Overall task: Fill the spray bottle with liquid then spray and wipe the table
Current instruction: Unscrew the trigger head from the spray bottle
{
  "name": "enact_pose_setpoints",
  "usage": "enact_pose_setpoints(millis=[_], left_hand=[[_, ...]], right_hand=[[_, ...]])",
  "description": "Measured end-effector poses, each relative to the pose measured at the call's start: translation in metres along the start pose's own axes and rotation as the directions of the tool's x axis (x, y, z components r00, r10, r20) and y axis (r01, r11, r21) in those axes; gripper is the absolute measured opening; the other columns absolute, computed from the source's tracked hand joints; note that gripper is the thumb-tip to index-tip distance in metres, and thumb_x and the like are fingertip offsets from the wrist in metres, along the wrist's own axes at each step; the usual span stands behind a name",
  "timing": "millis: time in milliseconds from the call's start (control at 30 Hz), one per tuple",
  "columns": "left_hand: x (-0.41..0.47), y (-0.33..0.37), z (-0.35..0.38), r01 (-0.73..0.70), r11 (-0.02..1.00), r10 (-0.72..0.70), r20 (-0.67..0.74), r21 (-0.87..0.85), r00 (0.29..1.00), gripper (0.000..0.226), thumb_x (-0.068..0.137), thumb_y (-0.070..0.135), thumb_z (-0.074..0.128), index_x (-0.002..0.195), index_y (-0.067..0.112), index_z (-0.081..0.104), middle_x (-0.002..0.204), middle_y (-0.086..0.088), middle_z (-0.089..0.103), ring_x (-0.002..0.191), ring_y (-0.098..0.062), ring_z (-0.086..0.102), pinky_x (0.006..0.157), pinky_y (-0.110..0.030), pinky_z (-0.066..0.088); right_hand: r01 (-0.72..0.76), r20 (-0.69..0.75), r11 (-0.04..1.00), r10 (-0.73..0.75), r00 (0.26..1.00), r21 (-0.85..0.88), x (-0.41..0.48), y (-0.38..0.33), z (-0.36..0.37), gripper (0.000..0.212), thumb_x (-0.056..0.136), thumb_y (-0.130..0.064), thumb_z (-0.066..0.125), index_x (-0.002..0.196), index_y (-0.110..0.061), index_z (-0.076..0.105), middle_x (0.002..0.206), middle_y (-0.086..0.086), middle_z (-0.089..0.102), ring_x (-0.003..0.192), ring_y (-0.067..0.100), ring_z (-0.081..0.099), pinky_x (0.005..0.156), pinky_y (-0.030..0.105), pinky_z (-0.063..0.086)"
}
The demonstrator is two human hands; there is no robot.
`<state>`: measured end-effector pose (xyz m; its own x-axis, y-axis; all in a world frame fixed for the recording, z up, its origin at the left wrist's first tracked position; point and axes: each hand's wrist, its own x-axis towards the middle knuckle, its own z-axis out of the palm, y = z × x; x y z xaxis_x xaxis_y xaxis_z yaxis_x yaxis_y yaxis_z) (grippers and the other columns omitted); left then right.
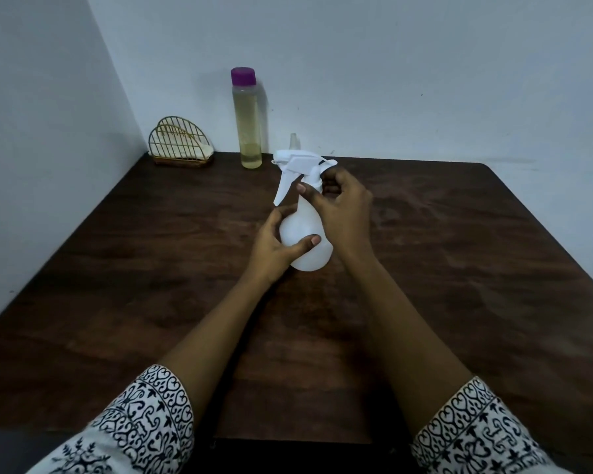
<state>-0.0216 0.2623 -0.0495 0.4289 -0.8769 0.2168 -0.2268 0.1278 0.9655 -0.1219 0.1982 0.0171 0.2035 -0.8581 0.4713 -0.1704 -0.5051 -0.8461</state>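
Observation:
A white spray bottle (305,230) stands upright in the middle of the dark wooden table (151,268), its trigger head pointing left. My left hand (278,244) grips the round body from the left, thumb across the front. My right hand (343,206) curls round the neck just under the trigger head. A tall clear bottle (247,121) with a purple cap and pale yellow liquid stands at the back of the table against the wall.
A gold wire holder (180,145) with a pale cloth or napkins in it sits in the back left corner. Walls close the table at the back and left. The table's right and front edges are open.

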Motion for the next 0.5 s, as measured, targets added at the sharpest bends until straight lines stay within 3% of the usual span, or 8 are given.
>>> enact_pose_setpoints(millis=[200, 267, 333, 433, 500], left_hand=[[-0.001, -0.003, 0.002, -0.024, 1.0, 0.023, -0.022, -0.01, 0.999, 0.074, 0.066, 0.043, 0.078, 0.13, 0.019, 0.051, 0.129, 0.001, 0.058, 0.117, -0.015, 0.057, 0.095, -0.04, 0.052], [0.0, -0.003, 0.001, -0.013, 1.0, 0.013, -0.013, -0.019, 1.0, 0.065, 0.068, 0.037, 0.079, 0.126, 0.024, 0.053, 0.125, 0.004, 0.06, 0.113, -0.011, 0.058, 0.092, -0.035, 0.053], [0.001, -0.003, -0.001, -0.013, 1.0, 0.013, 0.001, -0.017, 1.0, 0.055, 0.073, 0.027, 0.08, 0.121, 0.024, 0.054, 0.117, 0.005, 0.063, 0.105, -0.005, 0.062, 0.084, -0.028, 0.054], [0.001, -0.002, 0.0, -0.022, 1.0, 0.022, 0.003, -0.001, 1.0, 0.051, 0.076, 0.017, 0.077, 0.12, 0.023, 0.052, 0.111, 0.015, 0.06, 0.094, 0.009, 0.06, 0.072, -0.014, 0.051], [0.001, -0.002, 0.0, -0.019, 1.0, 0.019, 0.0, -0.009, 1.0, 0.051, 0.076, 0.016, 0.077, 0.12, 0.021, 0.052, 0.111, 0.015, 0.06, 0.093, 0.011, 0.059, 0.072, -0.013, 0.051]], right_hand=[[0.055, 0.062, 0.998, -0.057, 0.996, 0.043, 0.006, 0.006, -0.003, 0.035, 0.074, -0.025, 0.078, 0.099, -0.003, 0.069, 0.092, 0.007, 0.072, 0.08, 0.011, 0.066, 0.07, 0.013, 0.051], [0.013, 0.15, 0.996, -0.026, 0.988, 0.09, 0.01, 0.009, -0.007, 0.036, 0.077, -0.022, 0.076, 0.106, -0.003, 0.068, 0.098, 0.008, 0.071, 0.085, 0.013, 0.067, 0.076, 0.019, 0.053], [-0.063, 0.31, 0.981, 0.003, 0.951, 0.183, 0.018, 0.011, -0.016, 0.031, 0.083, -0.013, 0.069, 0.112, -0.002, 0.066, 0.1, 0.008, 0.07, 0.089, 0.014, 0.067, 0.08, 0.029, 0.055], [-0.147, 0.545, 0.966, 0.009, 0.838, 0.211, 0.028, 0.009, -0.032, 0.026, 0.092, -0.006, 0.055, 0.117, -0.012, 0.06, 0.1, -0.005, 0.067, 0.086, -0.001, 0.066, 0.076, 0.018, 0.053], [-0.181, 0.59, 0.962, 0.026, 0.807, 0.206, 0.027, 0.007, -0.034, 0.028, 0.092, -0.007, 0.055, 0.119, -0.012, 0.056, 0.103, -0.008, 0.065, 0.088, -0.004, 0.066, 0.076, 0.015, 0.051]])
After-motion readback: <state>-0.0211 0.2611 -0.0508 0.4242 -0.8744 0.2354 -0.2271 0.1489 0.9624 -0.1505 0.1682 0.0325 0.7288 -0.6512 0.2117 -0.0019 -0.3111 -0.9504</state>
